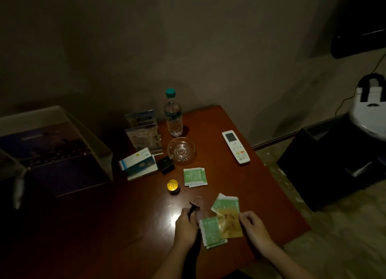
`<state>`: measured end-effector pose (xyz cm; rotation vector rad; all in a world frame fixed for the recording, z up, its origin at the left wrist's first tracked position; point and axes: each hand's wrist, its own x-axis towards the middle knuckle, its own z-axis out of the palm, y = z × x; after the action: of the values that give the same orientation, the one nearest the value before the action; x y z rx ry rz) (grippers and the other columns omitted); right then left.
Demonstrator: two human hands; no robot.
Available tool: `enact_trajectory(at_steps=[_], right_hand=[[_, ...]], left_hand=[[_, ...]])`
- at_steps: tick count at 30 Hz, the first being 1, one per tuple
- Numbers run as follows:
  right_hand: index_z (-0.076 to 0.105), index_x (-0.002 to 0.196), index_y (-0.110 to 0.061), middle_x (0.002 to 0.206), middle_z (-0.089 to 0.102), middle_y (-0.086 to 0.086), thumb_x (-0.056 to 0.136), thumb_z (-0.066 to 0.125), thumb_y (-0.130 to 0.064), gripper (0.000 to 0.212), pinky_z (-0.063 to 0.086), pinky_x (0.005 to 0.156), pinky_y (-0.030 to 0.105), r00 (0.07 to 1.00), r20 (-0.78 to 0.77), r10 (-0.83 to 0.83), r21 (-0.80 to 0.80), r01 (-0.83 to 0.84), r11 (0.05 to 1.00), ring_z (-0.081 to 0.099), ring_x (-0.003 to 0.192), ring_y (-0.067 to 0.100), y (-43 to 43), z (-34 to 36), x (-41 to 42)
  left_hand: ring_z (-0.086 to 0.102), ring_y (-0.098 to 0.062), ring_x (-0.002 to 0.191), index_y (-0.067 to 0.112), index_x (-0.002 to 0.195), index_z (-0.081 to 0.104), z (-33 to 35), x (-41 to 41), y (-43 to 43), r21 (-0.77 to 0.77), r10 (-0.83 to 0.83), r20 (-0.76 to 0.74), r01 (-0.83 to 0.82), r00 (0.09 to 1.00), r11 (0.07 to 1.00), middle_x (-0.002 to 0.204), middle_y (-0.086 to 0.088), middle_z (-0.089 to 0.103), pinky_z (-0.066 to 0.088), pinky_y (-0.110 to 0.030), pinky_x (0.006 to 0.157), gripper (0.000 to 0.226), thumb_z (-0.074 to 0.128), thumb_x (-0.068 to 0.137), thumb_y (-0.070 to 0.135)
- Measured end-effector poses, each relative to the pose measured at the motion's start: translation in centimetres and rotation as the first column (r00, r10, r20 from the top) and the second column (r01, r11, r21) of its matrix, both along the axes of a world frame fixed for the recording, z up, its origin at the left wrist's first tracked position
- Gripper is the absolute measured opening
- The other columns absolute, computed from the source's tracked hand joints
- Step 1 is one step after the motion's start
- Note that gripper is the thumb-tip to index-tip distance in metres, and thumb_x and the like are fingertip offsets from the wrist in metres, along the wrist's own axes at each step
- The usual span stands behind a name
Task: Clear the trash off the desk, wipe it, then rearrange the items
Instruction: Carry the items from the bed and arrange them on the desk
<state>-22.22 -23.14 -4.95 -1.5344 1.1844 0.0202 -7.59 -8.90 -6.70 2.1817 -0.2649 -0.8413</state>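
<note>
Though it blurs, left hand (186, 226) grips dark item (193, 207); right hand (254, 226) pinches gold packet (229, 225).

Packets (195, 176), bottle (173, 116), remote (236, 147) on desk (240, 186)

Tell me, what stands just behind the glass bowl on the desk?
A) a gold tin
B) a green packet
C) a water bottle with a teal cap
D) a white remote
C: the water bottle, teal cap on, stands upright right behind the glass bowl; the remote lies well off to the right.
</note>
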Motion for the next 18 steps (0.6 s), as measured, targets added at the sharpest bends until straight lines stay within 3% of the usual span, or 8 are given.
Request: enact_trajectory(at_steps=[3,4,7,10,14,16,18], right_hand=[[0.056,0.090,-0.018,0.099,0.055,0.003,0.093,0.058,-0.021,0.004,0.047,0.085,0.036,0.996,-0.002,0.094,-0.152,-0.094,0.984,0.056,0.100,0.025,-0.3,-0.5,0.7],[0.055,0.098,-0.021,0.107,0.051,-0.001,0.091,0.061,-0.024,0.009,0.045,0.088,0.032,0.984,-0.045,0.174,-0.240,-0.180,0.954,0.052,0.108,0.022,-0.5,-0.4,0.9],[0.036,0.135,-0.032,0.142,0.027,-0.003,0.083,0.065,-0.039,0.060,0.032,0.104,0.031,0.825,-0.312,0.471,-0.433,-0.565,0.703,0.027,0.132,0.019,-1.2,0.5,2.0],[0.006,0.149,-0.039,0.158,-0.005,-0.006,0.074,0.070,-0.048,0.100,0.015,0.115,0.044,0.598,-0.470,0.650,-0.368,-0.801,0.472,0.004,0.144,0.023,-1.9,1.2,4.0],[-0.008,0.150,-0.036,0.159,-0.004,0.000,0.069,0.078,-0.046,0.118,0.013,0.115,0.047,0.385,-0.599,0.702,-0.275,-0.922,0.272,0.001,0.145,0.027,-3.2,1.2,5.9],[-0.008,0.150,-0.033,0.157,0.006,0.002,0.066,0.081,-0.044,0.123,0.019,0.114,0.044,0.365,-0.626,0.689,-0.273,-0.930,0.245,0.010,0.142,0.026,-3.5,0.9,6.2],[-0.003,0.152,-0.028,0.153,0.018,0.001,0.064,0.081,-0.045,0.123,0.023,0.112,0.039,0.439,-0.597,0.671,-0.282,-0.898,0.336,0.021,0.137,0.023,-3.2,0.4,6.1]], left_hand=[[0.061,-0.014,0.074,0.024,0.096,0.058,-0.2,0.2,0.6,-0.026,0.098,0.067,-0.097,0.993,0.995,0.085,-0.001,0.065,0.047,-0.029,0.063,0.018,0.042,0.100,0.018],[0.060,-0.014,0.076,0.024,0.098,0.060,-0.2,0.4,0.8,-0.027,0.116,0.097,-0.114,0.989,0.993,0.087,-0.001,0.065,0.048,-0.029,0.066,0.019,0.043,0.099,0.017],[0.060,-0.013,0.081,0.021,0.106,0.064,-0.3,1.3,1.6,0.014,0.112,0.172,-0.116,0.979,0.993,0.094,0.000,0.067,0.045,-0.025,0.067,0.020,0.047,0.098,0.015],[0.060,-0.016,0.089,0.024,0.111,0.066,-0.4,2.1,2.8,0.068,0.101,0.215,-0.118,0.971,0.991,0.103,-0.001,0.064,0.039,-0.022,0.069,0.024,0.049,0.097,0.015],[0.057,-0.018,0.094,0.014,0.116,0.062,-0.8,3.0,4.8,0.194,0.055,0.219,-0.099,0.974,0.976,0.110,-0.008,0.060,0.035,-0.021,0.071,0.023,0.054,0.095,0.017],[0.056,-0.015,0.090,0.014,0.115,0.060,-1.1,3.4,5.6,0.202,0.041,0.170,-0.075,0.985,0.977,0.108,-0.006,0.061,0.034,-0.019,0.067,0.022,0.057,0.093,0.017],[0.056,-0.013,0.082,0.018,0.108,0.058,-1.2,3.6,5.8,0.184,0.032,0.125,-0.054,0.992,0.981,0.100,-0.004,0.062,0.035,-0.017,0.058,0.018,0.061,0.090,0.016]])
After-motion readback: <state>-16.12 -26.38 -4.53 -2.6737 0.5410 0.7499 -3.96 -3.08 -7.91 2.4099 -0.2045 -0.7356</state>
